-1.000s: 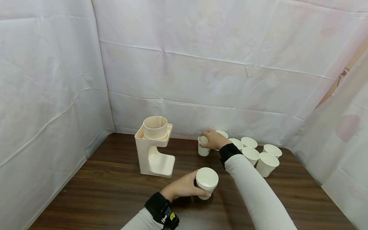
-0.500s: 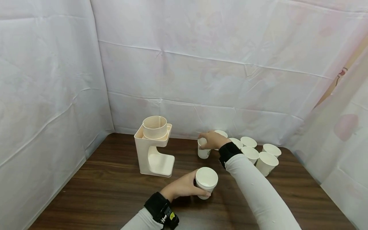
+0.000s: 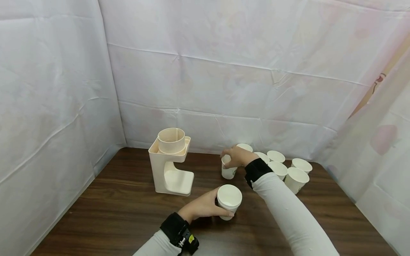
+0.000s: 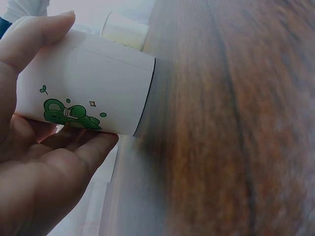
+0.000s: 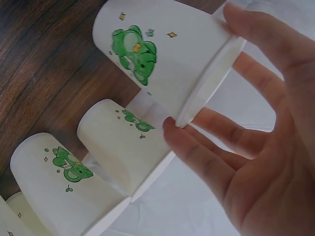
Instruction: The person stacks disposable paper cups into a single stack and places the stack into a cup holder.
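My left hand (image 3: 205, 205) grips a white paper cup (image 3: 228, 209) near the front of the table, thumb and fingers around its side. A second rim line shows just under the lip. In the left wrist view, that paper cup (image 4: 93, 69) carries a green cartoon print, and its base is close to the wood. Farther back, my right hand (image 3: 239, 156) holds another paper cup (image 3: 228, 173) by its rim from above. The right wrist view shows this cup (image 5: 162, 44) slightly tilted, with thumb and fingertips at opposite sides of the rim.
Several more paper cups (image 3: 296, 180) stand upright at the back right, beside and under my right forearm. To the left is a cream C-shaped stand (image 3: 158, 172) with an open cylinder (image 3: 171, 144) on top. White cloth (image 3: 198, 78) hangs behind the dark wooden table (image 3: 112, 213).
My right hand's cup has come a little toward me and slightly right, away from the back cloth. My left hand and its cup stay in place.
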Demonstrator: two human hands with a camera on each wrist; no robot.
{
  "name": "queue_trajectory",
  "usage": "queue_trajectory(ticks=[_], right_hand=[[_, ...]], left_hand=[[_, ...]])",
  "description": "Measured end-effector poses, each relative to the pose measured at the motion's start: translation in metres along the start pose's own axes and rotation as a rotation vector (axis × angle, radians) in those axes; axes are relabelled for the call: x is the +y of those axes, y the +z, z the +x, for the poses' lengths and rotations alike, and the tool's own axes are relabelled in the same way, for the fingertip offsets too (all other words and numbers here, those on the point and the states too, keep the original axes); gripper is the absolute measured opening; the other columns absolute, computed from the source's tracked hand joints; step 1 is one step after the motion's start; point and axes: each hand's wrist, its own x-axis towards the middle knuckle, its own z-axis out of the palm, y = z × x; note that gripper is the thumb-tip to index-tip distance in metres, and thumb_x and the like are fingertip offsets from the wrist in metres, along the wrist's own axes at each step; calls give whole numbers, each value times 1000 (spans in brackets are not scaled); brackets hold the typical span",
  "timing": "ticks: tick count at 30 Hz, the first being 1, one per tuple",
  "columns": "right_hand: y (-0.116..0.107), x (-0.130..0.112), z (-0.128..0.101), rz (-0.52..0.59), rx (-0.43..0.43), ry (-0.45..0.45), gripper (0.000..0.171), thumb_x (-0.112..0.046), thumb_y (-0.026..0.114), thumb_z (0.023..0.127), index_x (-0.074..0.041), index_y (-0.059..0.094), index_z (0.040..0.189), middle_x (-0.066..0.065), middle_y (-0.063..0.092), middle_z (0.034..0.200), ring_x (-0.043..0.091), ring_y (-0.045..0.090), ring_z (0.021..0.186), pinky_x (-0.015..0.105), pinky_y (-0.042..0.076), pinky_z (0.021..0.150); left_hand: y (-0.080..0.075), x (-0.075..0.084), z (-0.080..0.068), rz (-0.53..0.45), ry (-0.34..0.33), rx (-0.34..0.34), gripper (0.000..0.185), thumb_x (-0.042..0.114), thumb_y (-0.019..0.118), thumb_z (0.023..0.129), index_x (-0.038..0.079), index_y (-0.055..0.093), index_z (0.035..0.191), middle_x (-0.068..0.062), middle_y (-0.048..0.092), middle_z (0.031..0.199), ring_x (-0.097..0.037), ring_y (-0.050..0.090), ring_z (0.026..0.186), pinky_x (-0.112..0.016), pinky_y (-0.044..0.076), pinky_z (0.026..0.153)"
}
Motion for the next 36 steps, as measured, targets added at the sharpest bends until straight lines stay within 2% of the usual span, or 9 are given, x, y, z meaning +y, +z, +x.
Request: queue_trajectory(ticks=[3, 10, 16, 21, 28, 36], right_hand=[[1, 1, -3, 5, -8, 16, 45, -36, 77, 88, -23, 65, 129, 14, 62, 128, 31, 58, 115, 44, 50, 88], [9, 5, -10, 59, 11, 0, 45, -30, 77, 88, -21, 64, 130, 14, 62, 120, 29, 59, 106, 45, 50, 86], [16, 11, -18, 78, 22, -13, 46, -32, 76, 88, -23, 64, 132, 20, 54, 133, 28, 59, 108, 46, 48, 89], [18, 14, -28, 98, 23, 11, 43, -33, 75, 88, -28, 63, 129, 23, 47, 143, 27, 58, 106, 47, 49, 85], [18, 16, -41, 106, 51, -14, 39, -31, 76, 86, -28, 64, 124, 20, 51, 137, 25, 59, 99, 48, 51, 83], [12, 16, -60, 124, 77, -52, 38, -28, 75, 86, -27, 64, 123, 16, 55, 123, 21, 58, 90, 45, 50, 82]], left_hand=[[0, 0, 0, 2, -3, 1, 71, 12, 84, 81, 18, 48, 141, 7, 62, 122, -11, 58, 114, -33, 41, 100], [1, 1, 0, 10, -12, 14, 71, 11, 84, 80, 16, 48, 141, 7, 63, 120, -11, 58, 113, -32, 42, 100], [0, -2, 1, 7, -14, 11, 72, 13, 85, 80, 16, 48, 142, 7, 63, 120, -11, 58, 113, -33, 42, 100], [0, -3, 0, 8, -13, 9, 72, 13, 85, 80, 17, 47, 142, 7, 63, 121, -11, 58, 113, -34, 41, 100], [0, -3, 0, 23, -19, 16, 73, 15, 85, 80, 19, 48, 142, 9, 63, 120, -10, 58, 113, -34, 41, 101], [0, -4, 0, 21, -14, 13, 73, 14, 85, 80, 19, 47, 143, 9, 63, 120, -11, 58, 112, -34, 42, 99]])
